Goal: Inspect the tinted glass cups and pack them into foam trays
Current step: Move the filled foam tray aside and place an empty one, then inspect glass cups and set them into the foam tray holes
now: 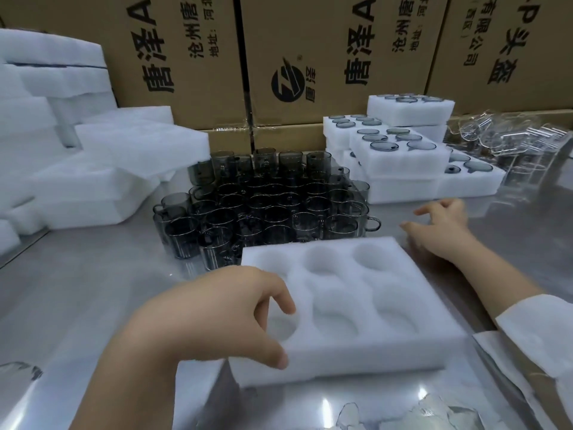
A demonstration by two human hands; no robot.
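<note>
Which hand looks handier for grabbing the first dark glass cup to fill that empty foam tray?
The right hand: it is free, beside the cluster of smoky grey glass cups. The left hand pinches the white six-pocket foam tray, likely steadying it.

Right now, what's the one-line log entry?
left hand: grips empty tray corner | right hand: open, holds nothing | cups: massed behind tray, none packed in it

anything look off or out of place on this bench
Nothing broken or spilled shows. The filled trays at back right are stacked staggered and turned, not squared up; the spare foam on the left is heaped unevenly.
</note>
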